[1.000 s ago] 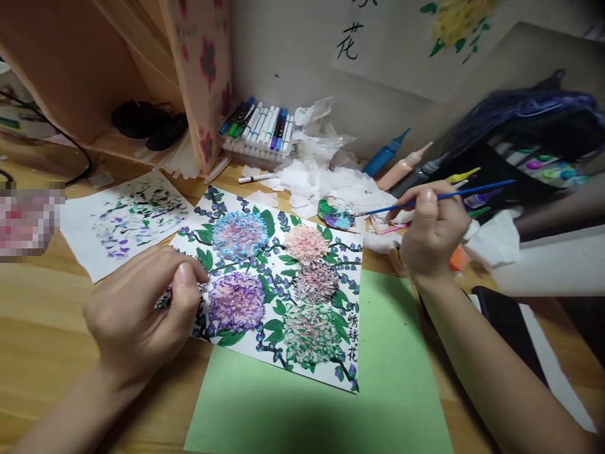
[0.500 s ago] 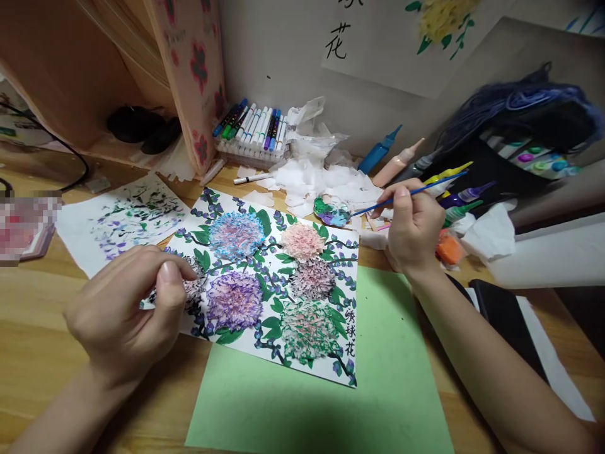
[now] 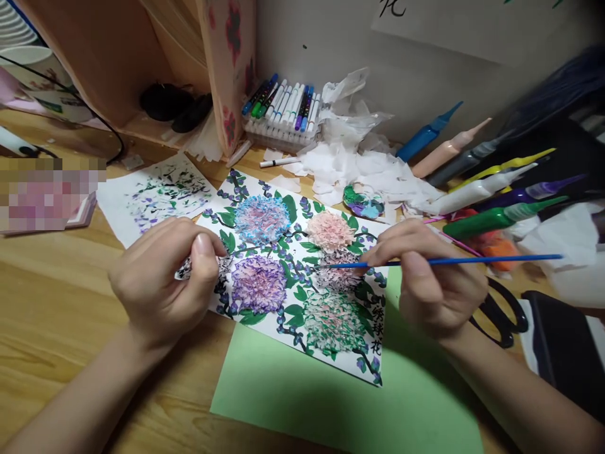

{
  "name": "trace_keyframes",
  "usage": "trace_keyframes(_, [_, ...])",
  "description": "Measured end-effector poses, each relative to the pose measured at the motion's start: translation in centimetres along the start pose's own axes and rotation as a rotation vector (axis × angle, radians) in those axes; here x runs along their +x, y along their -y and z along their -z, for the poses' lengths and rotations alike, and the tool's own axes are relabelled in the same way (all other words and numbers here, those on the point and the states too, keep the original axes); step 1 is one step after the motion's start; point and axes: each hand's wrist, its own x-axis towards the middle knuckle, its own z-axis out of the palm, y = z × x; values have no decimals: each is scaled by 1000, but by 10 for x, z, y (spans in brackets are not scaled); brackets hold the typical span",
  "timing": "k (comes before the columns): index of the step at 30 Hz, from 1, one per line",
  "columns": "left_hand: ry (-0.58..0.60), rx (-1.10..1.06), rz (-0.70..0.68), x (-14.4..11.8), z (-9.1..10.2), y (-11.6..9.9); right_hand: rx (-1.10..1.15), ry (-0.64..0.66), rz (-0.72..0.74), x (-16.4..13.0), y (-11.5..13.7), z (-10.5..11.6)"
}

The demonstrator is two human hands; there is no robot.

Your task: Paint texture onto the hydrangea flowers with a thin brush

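A white painting [image 3: 293,334] of textured round flowers lies at a slant, partly over a green sheet [image 3: 283,391]. My left hand [image 3: 165,277] is closed at its left edge, thumb against the bent forefinger. It covers part of a black-and-white flower, and whether it grips the painting is hidden. My right hand [image 3: 435,277] pinches a thin blue paintbrush [image 3: 496,259] like a pen. The brush tip is over the painting, by the left side of the dark pink-and-black flower [image 3: 338,277]. A small paint-smeared palette [image 3: 363,203] lies just behind the painting.
Markers [image 3: 283,104] sit in a clear holder at the back. Crumpled tissue [image 3: 340,170] lies beside the palette. Several paint bottles [image 3: 496,214] slant at right, near black scissors [image 3: 505,315] and a black case [image 3: 562,340]. A blotted paper [image 3: 161,195] lies left of the painting.
My right hand has brought the brush from the palette to the dark pink-and-black flower. My left hand stays at the painting's left edge. The camera view has shifted.
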Motion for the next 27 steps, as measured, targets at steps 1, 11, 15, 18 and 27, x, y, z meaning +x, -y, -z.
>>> trace_keyframes(1, [-6, 9, 8, 0, -1, 0, 33, 8, 23, -2, 0, -3])
trace_keyframes(11, [-54, 67, 43, 2, -4, -5, 112, 58, 62, 0, -10, -10])
trace_keyframes(15, [-32, 61, 46, 2, -3, -5, 106, 15, 49, 1, -9, -9])
trace_keyframes(18, [-45, 51, 37, 2, -3, -4, 81, 69, 51, 1, -9, -8])
trace_keyframes(27, [-38, 60, 31, 2, -4, -3, 28, 89, 17, 1, -10, -7])
